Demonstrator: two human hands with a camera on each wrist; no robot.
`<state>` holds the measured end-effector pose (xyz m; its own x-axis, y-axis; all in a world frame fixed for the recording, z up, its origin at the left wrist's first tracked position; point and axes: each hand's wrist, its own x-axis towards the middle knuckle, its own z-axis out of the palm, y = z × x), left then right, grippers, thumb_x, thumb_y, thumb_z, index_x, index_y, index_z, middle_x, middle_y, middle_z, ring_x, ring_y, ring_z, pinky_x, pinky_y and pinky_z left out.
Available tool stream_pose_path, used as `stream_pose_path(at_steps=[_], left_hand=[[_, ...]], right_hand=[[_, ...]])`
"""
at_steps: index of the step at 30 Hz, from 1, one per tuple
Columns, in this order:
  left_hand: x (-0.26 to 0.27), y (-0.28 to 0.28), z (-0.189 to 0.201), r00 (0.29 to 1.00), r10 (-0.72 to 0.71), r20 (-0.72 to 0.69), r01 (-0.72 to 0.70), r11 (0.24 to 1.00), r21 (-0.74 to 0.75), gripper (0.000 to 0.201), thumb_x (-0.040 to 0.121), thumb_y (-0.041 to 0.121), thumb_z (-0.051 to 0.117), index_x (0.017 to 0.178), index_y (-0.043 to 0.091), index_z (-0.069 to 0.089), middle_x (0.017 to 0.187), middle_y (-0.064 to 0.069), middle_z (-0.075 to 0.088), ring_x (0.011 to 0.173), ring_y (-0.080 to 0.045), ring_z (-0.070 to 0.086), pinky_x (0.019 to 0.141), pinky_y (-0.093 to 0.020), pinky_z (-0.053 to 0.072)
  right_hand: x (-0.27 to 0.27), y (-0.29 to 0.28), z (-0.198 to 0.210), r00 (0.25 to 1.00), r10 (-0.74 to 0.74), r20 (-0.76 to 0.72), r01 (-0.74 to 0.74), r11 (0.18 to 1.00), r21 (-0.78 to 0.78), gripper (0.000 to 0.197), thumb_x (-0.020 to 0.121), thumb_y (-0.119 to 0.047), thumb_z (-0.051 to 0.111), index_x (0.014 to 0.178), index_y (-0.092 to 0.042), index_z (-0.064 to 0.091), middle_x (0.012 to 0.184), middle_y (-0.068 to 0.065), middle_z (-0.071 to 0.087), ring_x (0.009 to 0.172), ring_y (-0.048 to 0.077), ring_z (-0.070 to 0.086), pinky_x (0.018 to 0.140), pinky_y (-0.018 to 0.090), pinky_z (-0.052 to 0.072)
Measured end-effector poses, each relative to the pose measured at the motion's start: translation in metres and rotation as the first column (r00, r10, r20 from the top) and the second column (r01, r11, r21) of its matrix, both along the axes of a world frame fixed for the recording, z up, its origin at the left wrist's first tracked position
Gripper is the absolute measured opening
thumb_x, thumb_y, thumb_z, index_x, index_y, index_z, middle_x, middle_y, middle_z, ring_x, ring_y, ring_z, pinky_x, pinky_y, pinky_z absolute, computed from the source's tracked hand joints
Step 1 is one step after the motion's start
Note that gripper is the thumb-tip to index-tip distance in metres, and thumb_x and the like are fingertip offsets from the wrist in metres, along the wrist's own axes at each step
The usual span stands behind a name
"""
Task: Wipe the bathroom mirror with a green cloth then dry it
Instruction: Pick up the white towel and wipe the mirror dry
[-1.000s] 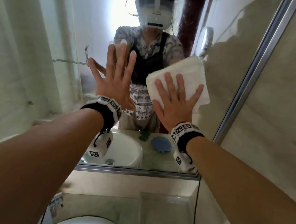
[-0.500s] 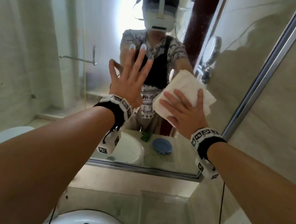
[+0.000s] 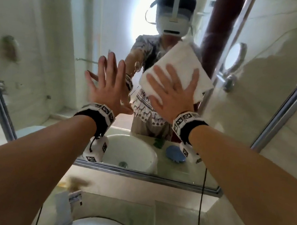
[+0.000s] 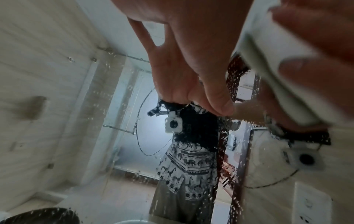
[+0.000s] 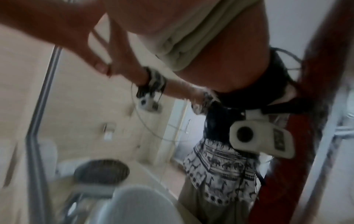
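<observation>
The right hand presses a folded white cloth flat against the mirror, fingers spread and straight over it. The cloth looks thick, layered at its edges. The left hand rests beside it, fingers spread on the droplet-speckled glass.

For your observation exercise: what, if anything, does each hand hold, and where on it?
Neither grips anything. The right hand presses the white cloth flat on the mirror, fingers spread across its lower half; the left hand is bare.
</observation>
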<state>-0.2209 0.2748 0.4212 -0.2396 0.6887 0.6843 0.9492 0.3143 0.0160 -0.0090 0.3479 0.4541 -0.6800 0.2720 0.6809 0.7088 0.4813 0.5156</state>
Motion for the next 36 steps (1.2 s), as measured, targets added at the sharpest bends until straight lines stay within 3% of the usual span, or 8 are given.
stream_pose_path(at_steps=[5,11,15,18,24,31,33,36], left_hand=[[-0.001,0.002,-0.002,1.000,-0.027,-0.011,0.028,0.999,0.043,0.160,0.037,0.088,0.069,0.156,0.014,-0.008,0.162,-0.019,-0.008,0.149,-0.041,-0.005,0.104,-0.078,0.016],[0.002,-0.002,0.001,1.000,-0.007,0.005,0.007,1.000,-0.002,0.163,0.036,0.086,0.071,0.155,0.014,-0.013,0.162,-0.017,-0.014,0.149,-0.040,-0.008,0.105,-0.077,0.017],[0.002,-0.005,0.002,0.999,-0.028,0.028,0.029,0.999,-0.033,0.161,0.038,0.085,0.072,0.155,0.015,-0.013,0.161,-0.016,-0.019,0.148,-0.040,-0.012,0.104,-0.077,0.015],[0.002,-0.005,0.002,0.998,-0.042,0.046,0.044,0.998,-0.041,0.161,0.039,0.083,0.074,0.155,0.017,-0.016,0.160,-0.014,-0.022,0.148,-0.039,-0.015,0.104,-0.077,0.014],[0.002,-0.007,0.000,0.998,-0.049,0.042,0.051,0.998,-0.036,0.157,0.043,0.083,0.073,0.155,0.019,-0.016,0.161,-0.013,-0.021,0.148,-0.037,-0.016,0.105,-0.076,0.013],[0.001,-0.015,-0.004,0.997,-0.071,0.030,0.071,0.997,0.003,0.135,0.049,0.092,0.021,0.157,0.017,-0.006,0.163,-0.013,-0.012,0.150,-0.037,-0.008,0.109,-0.072,0.014],[-0.003,-0.017,-0.006,0.999,-0.050,-0.014,0.049,0.998,-0.031,0.133,0.054,0.093,0.032,0.156,0.018,-0.009,0.163,-0.012,-0.014,0.150,-0.036,-0.008,0.111,-0.070,0.015],[-0.013,-0.029,-0.005,0.991,-0.022,-0.130,0.015,0.998,-0.055,0.126,0.068,0.069,0.066,0.157,0.020,-0.008,0.163,-0.010,-0.011,0.150,-0.034,-0.004,0.111,-0.065,0.024]], right_hand=[[0.002,0.005,-0.045,0.937,0.098,0.336,-0.124,0.991,0.057,0.061,0.098,-0.051,0.033,0.154,-0.031,0.022,0.163,-0.006,0.012,0.150,0.024,0.012,0.103,0.080,0.002],[0.023,0.007,-0.032,0.870,0.126,0.477,-0.163,0.986,0.036,0.066,0.095,-0.052,0.046,0.154,-0.030,0.026,0.162,-0.007,0.018,0.149,0.019,0.018,0.109,0.073,0.010],[0.031,0.005,0.004,0.966,0.115,0.231,-0.132,0.989,0.061,0.078,0.089,-0.066,0.050,0.152,-0.024,0.032,0.160,-0.001,0.026,0.147,0.021,0.026,0.111,0.067,0.018],[0.015,-0.003,0.036,0.999,0.049,-0.012,-0.049,0.998,0.039,0.081,0.089,-0.070,0.045,0.154,-0.024,0.027,0.161,0.004,0.020,0.149,0.027,0.018,0.109,0.071,0.012],[-0.058,-0.022,0.047,0.923,-0.124,-0.365,0.113,0.992,-0.050,0.080,0.090,-0.070,0.028,0.156,-0.026,0.017,0.163,0.007,0.011,0.150,0.032,0.008,0.106,0.075,0.006],[-0.044,-0.012,-0.024,0.995,0.065,0.081,-0.066,0.998,0.008,0.072,0.092,-0.061,0.035,0.154,-0.029,0.020,0.164,0.000,0.009,0.151,0.026,0.006,0.105,0.077,0.004],[-0.027,-0.010,-0.046,0.980,0.096,0.172,-0.098,0.995,0.003,0.072,0.092,-0.058,0.041,0.154,-0.029,0.022,0.164,-0.001,0.010,0.151,0.025,0.008,0.107,0.076,0.003],[0.004,-0.003,-0.061,0.943,0.088,0.320,-0.092,0.996,-0.005,0.071,0.093,-0.059,0.033,0.155,-0.029,0.017,0.164,-0.003,0.006,0.151,0.024,0.004,0.110,0.073,-0.002]])
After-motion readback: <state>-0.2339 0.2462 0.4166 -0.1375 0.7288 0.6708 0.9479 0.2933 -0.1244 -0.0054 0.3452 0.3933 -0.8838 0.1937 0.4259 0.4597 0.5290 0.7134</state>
